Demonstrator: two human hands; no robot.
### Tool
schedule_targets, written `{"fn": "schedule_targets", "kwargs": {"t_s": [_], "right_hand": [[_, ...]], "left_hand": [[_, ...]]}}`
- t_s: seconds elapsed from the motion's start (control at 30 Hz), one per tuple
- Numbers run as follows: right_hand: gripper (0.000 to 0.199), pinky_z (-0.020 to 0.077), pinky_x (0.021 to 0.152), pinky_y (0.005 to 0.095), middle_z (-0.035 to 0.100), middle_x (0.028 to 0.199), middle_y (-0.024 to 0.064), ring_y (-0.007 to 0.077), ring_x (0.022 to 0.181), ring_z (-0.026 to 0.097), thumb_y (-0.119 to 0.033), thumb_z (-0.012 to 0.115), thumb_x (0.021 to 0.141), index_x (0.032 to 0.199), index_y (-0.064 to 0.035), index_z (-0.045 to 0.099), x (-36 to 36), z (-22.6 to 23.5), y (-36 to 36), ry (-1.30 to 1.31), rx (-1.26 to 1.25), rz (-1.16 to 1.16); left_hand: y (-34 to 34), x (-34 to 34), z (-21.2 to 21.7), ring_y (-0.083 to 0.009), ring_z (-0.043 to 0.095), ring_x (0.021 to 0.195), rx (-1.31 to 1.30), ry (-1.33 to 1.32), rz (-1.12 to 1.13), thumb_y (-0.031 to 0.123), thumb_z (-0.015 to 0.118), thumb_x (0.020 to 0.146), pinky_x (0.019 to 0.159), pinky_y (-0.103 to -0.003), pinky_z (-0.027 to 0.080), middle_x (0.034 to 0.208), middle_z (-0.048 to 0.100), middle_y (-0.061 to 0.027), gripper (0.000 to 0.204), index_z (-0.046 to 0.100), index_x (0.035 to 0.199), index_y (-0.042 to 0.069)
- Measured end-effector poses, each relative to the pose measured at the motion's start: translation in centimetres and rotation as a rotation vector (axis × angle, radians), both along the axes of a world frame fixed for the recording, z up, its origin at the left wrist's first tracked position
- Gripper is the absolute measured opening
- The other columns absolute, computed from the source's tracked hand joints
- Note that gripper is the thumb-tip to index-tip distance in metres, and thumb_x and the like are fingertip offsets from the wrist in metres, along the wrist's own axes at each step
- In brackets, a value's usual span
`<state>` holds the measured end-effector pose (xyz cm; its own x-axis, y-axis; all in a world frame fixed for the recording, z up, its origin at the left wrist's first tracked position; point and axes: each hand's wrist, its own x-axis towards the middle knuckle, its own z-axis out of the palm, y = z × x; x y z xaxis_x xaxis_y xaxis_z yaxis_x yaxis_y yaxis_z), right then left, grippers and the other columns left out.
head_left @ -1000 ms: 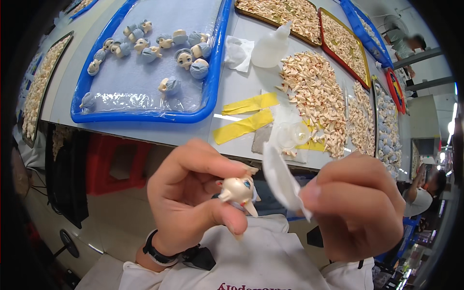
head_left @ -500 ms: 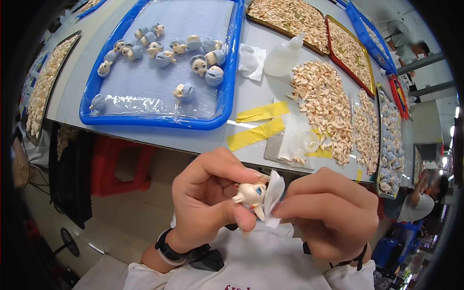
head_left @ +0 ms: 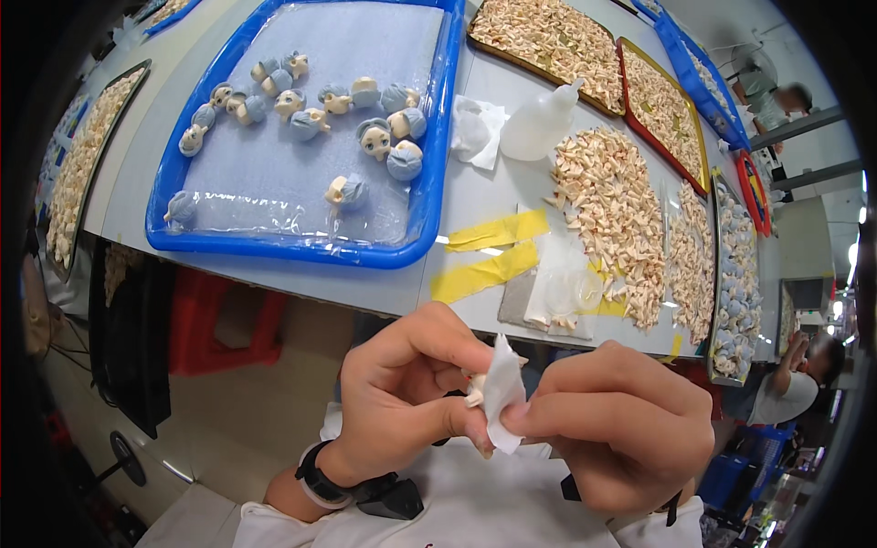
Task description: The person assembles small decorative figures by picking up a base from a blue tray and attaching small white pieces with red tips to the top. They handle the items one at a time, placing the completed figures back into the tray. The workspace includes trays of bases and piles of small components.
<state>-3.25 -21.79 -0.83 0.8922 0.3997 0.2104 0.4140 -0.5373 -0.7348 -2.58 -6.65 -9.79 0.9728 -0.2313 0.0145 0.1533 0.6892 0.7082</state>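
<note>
White cloth, a small folded wipe point(head_left: 501, 395), sits pinched between the thumb and fingers of the right hand point(head_left: 621, 429) and is pressed against a little cream figurine piece point(head_left: 475, 395) that the left hand point(head_left: 406, 397) clamps between thumb and curled fingers, close in front of the person's chest. Most of the piece is hidden by the wipe and fingers, so only a pale edge shows. It looks light, hard and smooth, likely slick once damp and with thin bits that could snap, so a firm pinch across its rounder body seems safest, keeping pressure off any fine projections. The wipe is soft and limp and will go wherever the fingertips push it. A dark band rings the left wrist. Past the hands, the grey table point(head_left: 475, 100) carries strips of yellow tape point(head_left: 484, 251), a heap of pale parts point(head_left: 612, 205), a translucent squeeze bottle point(head_left: 541, 128) and a crumpled tissue point(head_left: 475, 128). Farther left lies a blue tray point(head_left: 429, 219) holding blue-haired doll heads point(head_left: 375, 137), apart from one another
</note>
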Motion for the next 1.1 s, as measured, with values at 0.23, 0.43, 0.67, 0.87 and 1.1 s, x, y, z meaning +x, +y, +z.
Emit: {"fn": "schedule_targets", "kwargs": {"t_s": [0.23, 0.43, 0.67, 0.87, 1.1], "right_hand": [[0.018, 0.0394, 0.054, 0.0232, 0.057, 0.074, 0.0058, 0.0124, 0.062, 0.052, 0.007, 0.054, 0.069, 0.082, -0.0004, 0.064, 2.8, 2.6, -3.3, -0.185, -0.086, -0.175], [0.015, 0.0456, 0.064, 0.0213, 0.063, 0.081, 0.0061, 0.0097, 0.069, 0.057, -0.005, 0.054, 0.084, 0.092, 0.0027, 0.063, 11.6, 1.7, -7.8, -0.207, -0.025, -0.465], [0.024, 0.0476, 0.078, 0.0243, 0.063, 0.093, 0.009, 0.0146, 0.086, 0.061, -0.007, 0.051, 0.087, 0.106, 0.0042, 0.057, 16.1, -0.2, -9.0, 0.085, 0.111, -0.187], [0.028, 0.0417, 0.087, 0.0258, 0.06, 0.101, 0.0119, 0.015, 0.096, 0.056, -0.005, 0.051, 0.084, 0.111, 0.0036, 0.053, 10.4, 3.4, -7.0, -0.098, 0.01, -0.191], [0.043, 0.0449, 0.081, 0.037, 0.063, 0.1, 0.0152, 0.0291, 0.095, 0.059, -0.011, 0.072, 0.068, 0.106, -0.0006, 0.055, 1.9, 1.4, -3.5, -0.177, -0.016, 0.142]], "left_hand": [[1.3, 1.4, 0.0, -0.0158, 0.059, 0.077, -0.106, -0.105, 0.016, 0.016, 0.08, 0.059, 0.068, -0.023, 0.048, 0.088, 0.057, -0.0099, 0.049, 0.055, 0.096, -0.004], [1.6, 1.4, 0.8, -0.019, 0.06, 0.069, 0.026, -0.111, 0.119, 0.027, 0.078, 0.061, 0.056, -0.025, 0.048, 0.085, 0.054, -0.0089, 0.051, 0.051, 0.094, 0.001], [1.5, 1.4, 2.5, -0.0169, 0.058, 0.064, 0.225, -0.01, 0.225, 0.041, 0.077, 0.063, 0.042, -0.02, 0.042, 0.085, 0.05, -0.0052, 0.057, 0.047, 0.096, 0.005], [1.5, 1.1, 1.8, -0.0193, 0.059, 0.072, 0.262, -0.048, 0.219, 0.041, 0.076, 0.065, 0.054, -0.024, 0.047, 0.085, 0.056, -0.0079, 0.058, 0.046, 0.1, 0.005], [-0.3, 0.8, 1.8, -0.0233, 0.058, 0.095, -0.095, -0.108, -0.106, 0.008, 0.074, 0.069, 0.083, -0.032, 0.048, 0.103, 0.057, -0.0173, 0.057, 0.042, 0.114, -0.003]]}}
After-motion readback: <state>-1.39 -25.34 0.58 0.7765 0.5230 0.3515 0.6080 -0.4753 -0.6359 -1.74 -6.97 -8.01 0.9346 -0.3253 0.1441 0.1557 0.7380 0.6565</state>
